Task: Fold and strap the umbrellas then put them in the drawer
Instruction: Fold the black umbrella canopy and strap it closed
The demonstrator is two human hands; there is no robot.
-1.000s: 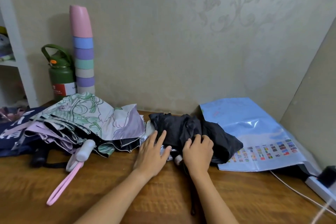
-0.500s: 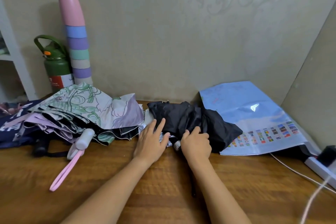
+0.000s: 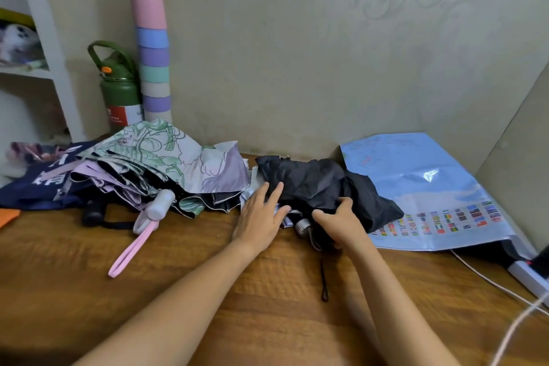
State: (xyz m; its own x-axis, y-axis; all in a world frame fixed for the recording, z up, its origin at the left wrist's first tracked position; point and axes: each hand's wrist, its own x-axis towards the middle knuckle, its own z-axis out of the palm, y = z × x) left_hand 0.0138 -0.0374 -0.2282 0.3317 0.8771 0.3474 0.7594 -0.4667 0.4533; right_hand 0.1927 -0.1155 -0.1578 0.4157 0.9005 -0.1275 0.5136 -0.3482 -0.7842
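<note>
Nothing is sitting inside any container here; no drawer is showing. One green bottle (image 3: 120, 92) w/ a loop handle is standing far left against the wall, lid on, contents hidden. Just right of it, touching, one stack of nested cups (image 3: 153, 50) is leaning: approx 7 bands showing, pink on top, then blue, purple, mint, beige, purple, beige. Umbrellas: 3 are lying on the wooden table (image 3: 190, 300). The black umbrella (image 3: 320, 187) is lying center, canopy loose and unstrapped, its far-right edge overlapping one blue flag poster (image 3: 427, 187). The left hand (image 3: 260, 217) is resting w/ fingers straight and spread, fingertips on the near-left edge of the black fabric. The right hand (image 3: 341, 223) is gripping the near side of the black canopy, thumb and fingers curled round the cloth just beside the silver handle end (image 3: 303, 227); 1 black wrist cord (image 3: 323, 279) is trailing toward the near edge. The floral umbrella (image 3: 166, 163) is lying left of center, also loose, w/ white handle and pink strap (image 3: 133, 246). A navy umbrella (image 3: 35, 187) is partly showing under it, far left. A white power strip (image 3: 528, 276) w/ cables is sitting far right.
</note>
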